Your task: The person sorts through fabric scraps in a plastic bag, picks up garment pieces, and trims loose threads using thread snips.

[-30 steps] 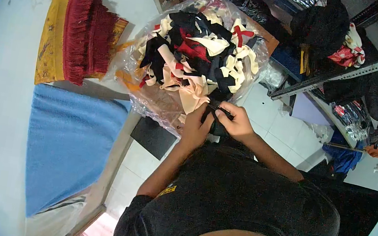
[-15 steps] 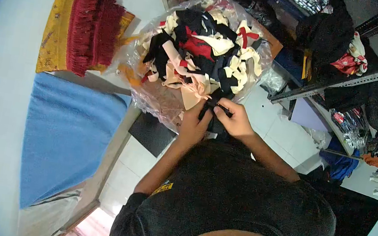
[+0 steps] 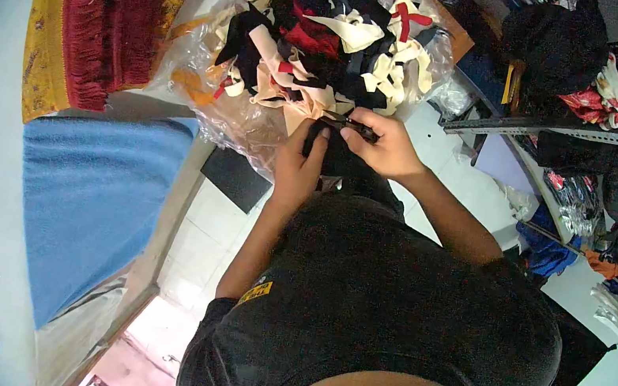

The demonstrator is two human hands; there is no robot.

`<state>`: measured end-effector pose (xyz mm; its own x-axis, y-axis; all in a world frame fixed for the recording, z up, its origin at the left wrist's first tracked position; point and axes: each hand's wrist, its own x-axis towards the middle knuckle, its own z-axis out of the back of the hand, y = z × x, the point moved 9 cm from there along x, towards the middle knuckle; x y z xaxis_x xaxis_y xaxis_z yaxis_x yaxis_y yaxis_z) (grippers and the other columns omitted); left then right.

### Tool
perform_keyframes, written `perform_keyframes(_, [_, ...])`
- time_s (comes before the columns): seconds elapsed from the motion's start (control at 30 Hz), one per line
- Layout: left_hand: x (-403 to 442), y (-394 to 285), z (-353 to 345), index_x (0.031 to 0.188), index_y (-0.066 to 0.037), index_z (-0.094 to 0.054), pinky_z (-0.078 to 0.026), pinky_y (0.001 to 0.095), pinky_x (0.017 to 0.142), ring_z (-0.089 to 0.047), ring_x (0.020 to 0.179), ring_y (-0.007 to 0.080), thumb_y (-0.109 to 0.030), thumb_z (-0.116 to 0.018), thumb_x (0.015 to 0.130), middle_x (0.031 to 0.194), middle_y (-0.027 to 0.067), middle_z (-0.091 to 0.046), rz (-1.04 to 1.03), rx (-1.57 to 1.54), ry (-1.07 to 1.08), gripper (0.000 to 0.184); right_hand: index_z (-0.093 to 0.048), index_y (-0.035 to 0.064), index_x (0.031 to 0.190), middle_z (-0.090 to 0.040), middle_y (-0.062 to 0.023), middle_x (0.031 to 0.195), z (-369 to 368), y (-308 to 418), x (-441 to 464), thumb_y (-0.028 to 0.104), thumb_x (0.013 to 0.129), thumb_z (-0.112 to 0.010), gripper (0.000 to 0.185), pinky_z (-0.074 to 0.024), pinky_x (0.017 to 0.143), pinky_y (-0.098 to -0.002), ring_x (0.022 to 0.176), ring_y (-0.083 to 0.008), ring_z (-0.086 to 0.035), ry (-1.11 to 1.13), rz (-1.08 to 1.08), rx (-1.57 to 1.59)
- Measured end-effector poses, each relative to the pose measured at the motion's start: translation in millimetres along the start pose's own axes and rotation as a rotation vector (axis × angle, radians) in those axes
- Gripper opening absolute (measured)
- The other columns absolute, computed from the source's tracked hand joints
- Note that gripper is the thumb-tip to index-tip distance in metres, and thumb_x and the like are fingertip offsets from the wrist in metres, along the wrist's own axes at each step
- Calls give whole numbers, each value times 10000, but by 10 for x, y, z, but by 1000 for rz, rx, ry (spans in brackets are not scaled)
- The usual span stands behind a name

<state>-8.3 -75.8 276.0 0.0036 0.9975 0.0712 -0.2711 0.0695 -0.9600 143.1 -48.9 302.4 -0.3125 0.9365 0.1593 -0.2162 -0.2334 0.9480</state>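
Observation:
My right hand (image 3: 387,150) is closed around small black-handled snips (image 3: 366,133), whose short blades point left toward my other hand. In my left hand (image 3: 300,164) a piece of black fabric (image 3: 317,137) is pinched between thumb and fingers, right at the snips' tip. Whether the blades touch the cloth I cannot tell. Just beyond both hands lies a heap of fabric scraps in black, cream, peach and red, among them a cream scrap (image 3: 353,33) and a red one (image 3: 308,35). The heap rests on a clear plastic bag (image 3: 234,130).
To the left, a blue towel (image 3: 96,201) and a maroon and yellow fringed cloth (image 3: 102,26) lie on a white surface. A metal shelf rack (image 3: 565,134) with dark cloth and plastic packets stands at right. A dark flat panel (image 3: 236,180) is below the bag.
The whole view has shifted, so the heap and cloths sit higher and farther left. The snips in my right hand now show more plainly, and the black fabric stays in my left.

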Motion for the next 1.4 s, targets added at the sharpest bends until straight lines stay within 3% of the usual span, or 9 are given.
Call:
perform_keyframes(0.2, [54,-153,-106,1060,-15,-604,-448,343,584,-587,624,201,-157,-588,959,748,167,-631,13,-8,58,175,-594,-5,910,-540,-19,700,126,-73,-180,103,922,-642,119,-432,600,-260,682,-67,-480,33,-161,5])
perform_keyframes(0.27, [91,-166,-138,1048,-11,-601,-442,336,575,-578,616,198,-151,-586,957,738,163,-624,-9,-4,67,167,-595,1,911,-518,-13,686,169,-45,-212,95,919,-637,103,-423,593,-255,682,-52,-460,6,-117,-4])
perform_keyframes(0.33, [115,-134,-218,1020,-1,-595,-442,330,573,-559,606,187,-140,-581,957,714,150,-606,-7,-5,109,153,-596,0,911,-507,-8,679,184,-189,-281,88,914,-635,97,-420,594,-257,691,-49,-445,30,-258,22])
perform_keyframes(0.53, [78,-128,-282,998,19,-591,-453,333,591,-546,628,161,-139,-582,957,716,146,-603,58,-37,99,164,-634,4,940,-601,-65,709,270,-169,-229,117,889,-691,136,-459,596,-286,658,-81,-509,2,-156,-44])
perform_keyframes(0.57, [65,-85,-292,1023,24,-596,-460,328,611,-558,658,166,-137,-582,956,754,148,-625,128,-36,112,175,-591,-16,921,-497,-64,681,273,-87,-200,106,902,-656,140,-430,601,-272,679,-68,-443,-17,-112,-22])
perform_keyframes(0.8, [18,-139,-338,1087,32,-588,-466,316,635,-563,686,152,-113,-573,948,780,126,-638,-5,-85,31,201,-610,-9,938,-548,-47,702,274,-186,-252,127,881,-691,168,-450,623,-270,691,-70,-474,37,-174,-34])
perform_keyframes(1.4, [16,-176,-499,1081,40,-580,-467,296,631,-549,701,117,-93,-578,934,788,114,-636,26,-130,117,199,-617,-9,943,-518,-26,675,391,-109,-321,96,897,-669,125,-423,564,-267,641,-69,-454,-56,-97,-19])
